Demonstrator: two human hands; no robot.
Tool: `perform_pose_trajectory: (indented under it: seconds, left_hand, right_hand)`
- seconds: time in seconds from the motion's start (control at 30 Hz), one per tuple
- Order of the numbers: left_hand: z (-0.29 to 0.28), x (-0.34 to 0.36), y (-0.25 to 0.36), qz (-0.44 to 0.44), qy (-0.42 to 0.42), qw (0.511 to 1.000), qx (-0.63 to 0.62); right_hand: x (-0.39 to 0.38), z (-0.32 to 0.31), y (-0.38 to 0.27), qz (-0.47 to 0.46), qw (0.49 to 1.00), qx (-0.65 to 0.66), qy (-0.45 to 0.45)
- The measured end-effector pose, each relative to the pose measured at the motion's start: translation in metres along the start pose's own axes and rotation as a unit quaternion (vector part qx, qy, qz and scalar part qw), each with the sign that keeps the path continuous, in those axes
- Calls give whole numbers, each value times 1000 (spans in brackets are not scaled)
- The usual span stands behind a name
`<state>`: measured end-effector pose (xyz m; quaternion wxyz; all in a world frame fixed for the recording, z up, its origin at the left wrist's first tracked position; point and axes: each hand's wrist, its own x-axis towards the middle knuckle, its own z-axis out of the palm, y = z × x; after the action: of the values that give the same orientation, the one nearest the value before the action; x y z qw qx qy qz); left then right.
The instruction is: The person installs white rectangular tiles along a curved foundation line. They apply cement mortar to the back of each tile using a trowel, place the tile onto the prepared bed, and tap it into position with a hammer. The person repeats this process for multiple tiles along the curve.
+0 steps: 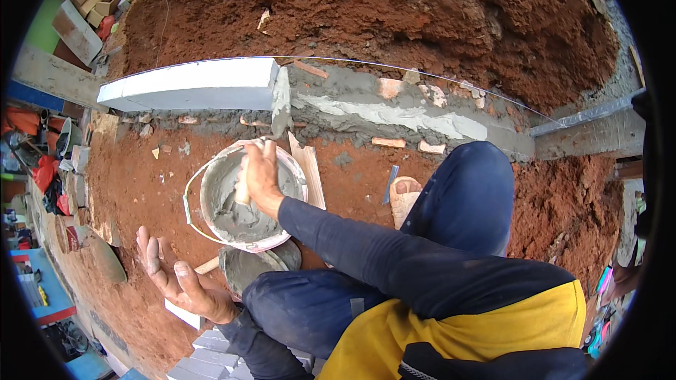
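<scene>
Left hand [184, 283] spread wide, empty, at lower left. White block [193, 88] lay on left part of footing [338, 88]. Pale bucket [253, 245], bail [187, 207] swung out left, held wet grey mortar [266, 222]. Dark round vessel [289, 255] just below, contents unclear. Right hand [262, 174], over bucket, closed round pale tool handle [243, 186], working end hidden. Mortar strip [401, 119] lay farther right.

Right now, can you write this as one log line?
left hand: open, empty; right hand: grip on tool handle, over bucket; bucket: grey mortar inside; block: white, mortar on right end
</scene>
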<state>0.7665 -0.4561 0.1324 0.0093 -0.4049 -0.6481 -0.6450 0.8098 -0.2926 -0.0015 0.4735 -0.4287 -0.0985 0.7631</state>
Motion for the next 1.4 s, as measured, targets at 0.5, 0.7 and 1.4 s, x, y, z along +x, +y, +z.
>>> perform_pose_trajectory:
  seconds: [0.5, 0.7, 1.4]
  left_hand:
    - [-5, -1, 3, 24, 54, 998, 6]
    - [-8, -2, 1, 27, 57, 998, 28]
    - [-3, -1, 3, 59, 10, 996, 59]
  right_hand:
    - [-40, -45, -15, 39, 999, 20, 0]
    - [6, -42, -44, 2, 998, -47, -50]
    - [62, 24, 61, -12, 962, -270, 45]
